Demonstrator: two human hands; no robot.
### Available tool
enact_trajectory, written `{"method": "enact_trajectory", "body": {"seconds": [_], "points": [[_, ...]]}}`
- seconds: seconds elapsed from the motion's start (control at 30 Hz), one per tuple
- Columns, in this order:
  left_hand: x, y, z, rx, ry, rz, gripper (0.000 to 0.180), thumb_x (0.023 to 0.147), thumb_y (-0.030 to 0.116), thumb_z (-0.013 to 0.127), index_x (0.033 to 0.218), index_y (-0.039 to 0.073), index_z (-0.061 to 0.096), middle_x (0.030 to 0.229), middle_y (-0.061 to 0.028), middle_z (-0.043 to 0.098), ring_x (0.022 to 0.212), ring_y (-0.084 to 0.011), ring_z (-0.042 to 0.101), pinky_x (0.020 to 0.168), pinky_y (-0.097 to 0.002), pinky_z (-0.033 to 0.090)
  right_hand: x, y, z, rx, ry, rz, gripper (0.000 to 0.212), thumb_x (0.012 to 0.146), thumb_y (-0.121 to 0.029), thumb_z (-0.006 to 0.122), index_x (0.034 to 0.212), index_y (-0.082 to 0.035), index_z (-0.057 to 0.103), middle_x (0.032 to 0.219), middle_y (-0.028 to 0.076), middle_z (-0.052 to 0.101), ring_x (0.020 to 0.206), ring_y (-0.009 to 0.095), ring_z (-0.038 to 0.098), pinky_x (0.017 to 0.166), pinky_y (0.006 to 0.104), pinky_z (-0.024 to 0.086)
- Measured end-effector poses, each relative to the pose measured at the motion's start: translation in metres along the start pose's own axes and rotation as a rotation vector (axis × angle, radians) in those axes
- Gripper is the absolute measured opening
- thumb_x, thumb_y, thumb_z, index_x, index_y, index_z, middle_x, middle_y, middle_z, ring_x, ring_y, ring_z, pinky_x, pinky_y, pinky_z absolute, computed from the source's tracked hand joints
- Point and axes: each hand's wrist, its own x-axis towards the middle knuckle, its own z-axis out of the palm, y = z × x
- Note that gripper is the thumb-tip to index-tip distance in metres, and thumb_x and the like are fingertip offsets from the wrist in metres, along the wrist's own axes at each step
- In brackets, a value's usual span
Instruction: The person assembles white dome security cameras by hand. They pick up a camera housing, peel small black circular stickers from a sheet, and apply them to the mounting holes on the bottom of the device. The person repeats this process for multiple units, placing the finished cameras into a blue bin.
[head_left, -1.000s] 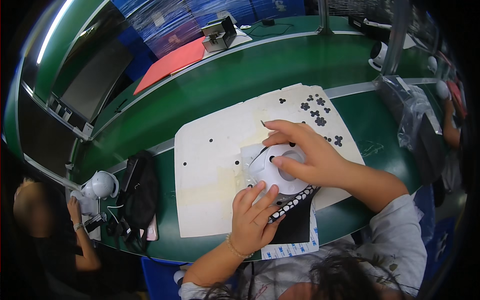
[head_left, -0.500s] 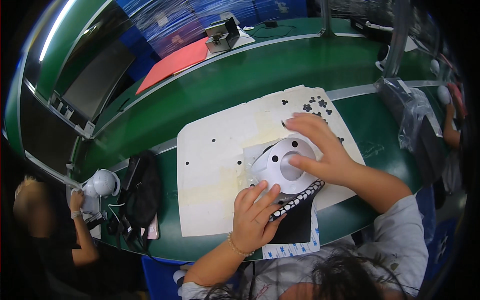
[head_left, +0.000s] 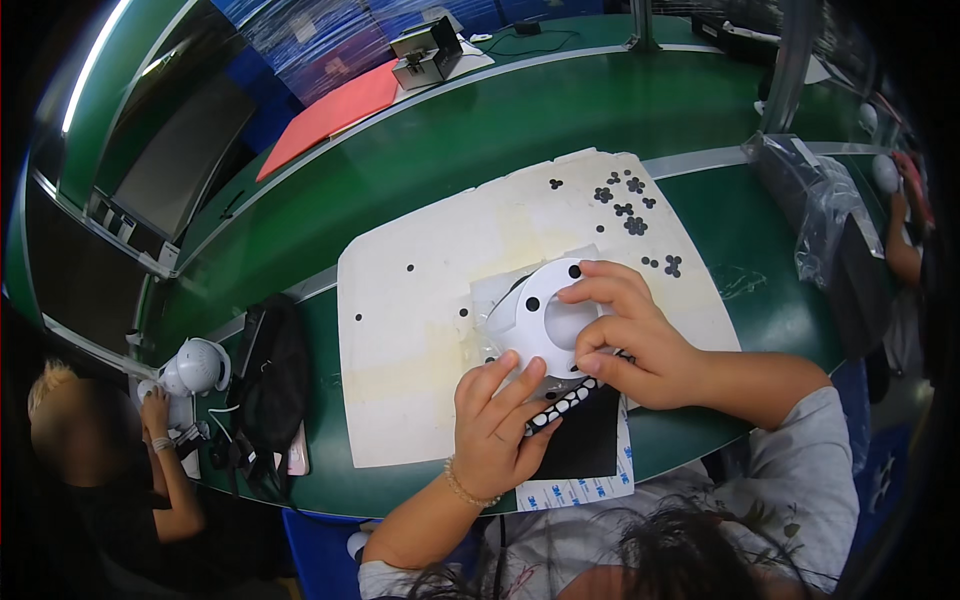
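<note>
The right hand (head_left: 635, 335) curls at the white shell (head_left: 535, 338), its thumb at the lower rim of the round opening, beside a small black dot (head_left: 575, 369); whether it pinches the rim I cannot tell. The left hand (head_left: 497, 418) grips the shell's near edge and a white-spotted black strip (head_left: 563, 404). The shell is above the pale board (head_left: 400, 400) on the green surface (head_left: 775, 290). Sticking dots around the ring seems under way; the next move calls for firm thumb pressure, shell held steady.

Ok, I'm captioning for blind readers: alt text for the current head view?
A person's left hand holds a white casing with a round opening, the right hand touching it, above a pale board on a green table; black dots cluster at the board's far right.
</note>
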Motion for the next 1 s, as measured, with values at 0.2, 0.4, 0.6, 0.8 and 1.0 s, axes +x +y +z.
{"method": "enact_trajectory", "body": {"seconds": [0.2,0.4,0.6,0.8,1.0], "points": [[0.001,0.001,0.001,0.003,0.024,-0.006,0.019,0.067,0.011,0.066,0.082,0.005,0.057,0.119,-0.0098,0.052,0.114,-0.0294,0.042,0.085,-0.0428,0.034,0.001,-0.004,0.000,-0.094,0.006,-0.039,0.004,0.076,-0.011,0.057,0.078,-0.009,0.054,0.119,0.010,0.045,0.118,0.034,0.033,0.094,0.0444,0.024],[0.002,0.003,0.002,0.007,0.028,-0.021,0.019,0.066,0.010,0.066,0.082,0.004,0.057,0.119,-0.0100,0.052,0.114,-0.0295,0.042,0.086,-0.0429,0.033,-0.004,-0.014,0.002,-0.606,0.072,-0.226,0.011,0.070,-0.015,0.060,0.080,-0.013,0.056,0.103,0.000,0.054,0.106,0.020,0.048,0.090,0.0444,0.026],[0.003,0.003,0.002,0.009,0.046,-0.029,0.018,0.066,0.009,0.066,0.081,0.004,0.057,0.119,-0.0100,0.052,0.114,-0.0294,0.041,0.087,-0.0432,0.033,-0.013,-0.032,-0.004,-0.783,0.032,-0.164,0.026,0.068,-0.023,0.063,0.093,-0.014,0.060,0.101,-0.002,0.054,0.102,0.016,0.050,0.092,0.0454,0.024],[0.001,0.002,0.004,0.004,0.068,-0.026,0.017,0.068,0.010,0.065,0.081,0.004,0.056,0.119,-0.0103,0.052,0.114,-0.0298,0.041,0.087,-0.0431,0.033,-0.013,-0.022,-0.016,-0.497,-0.060,-0.141,0.040,0.074,-0.036,0.062,0.106,-0.013,0.056,0.107,0.001,0.053,0.107,0.021,0.047,0.092,0.0458,0.025],[0.001,0.002,0.006,0.005,0.094,-0.049,0.017,0.068,0.011,0.065,0.080,0.003,0.056,0.118,-0.0104,0.052,0.113,-0.0309,0.042,0.087,-0.0427,0.032,-0.015,0.003,-0.008,-0.218,-0.150,-0.150,0.043,0.077,-0.039,0.059,0.111,-0.015,0.054,0.118,0.004,0.049,0.117,0.025,0.038,0.091,0.0447,0.026]]}}
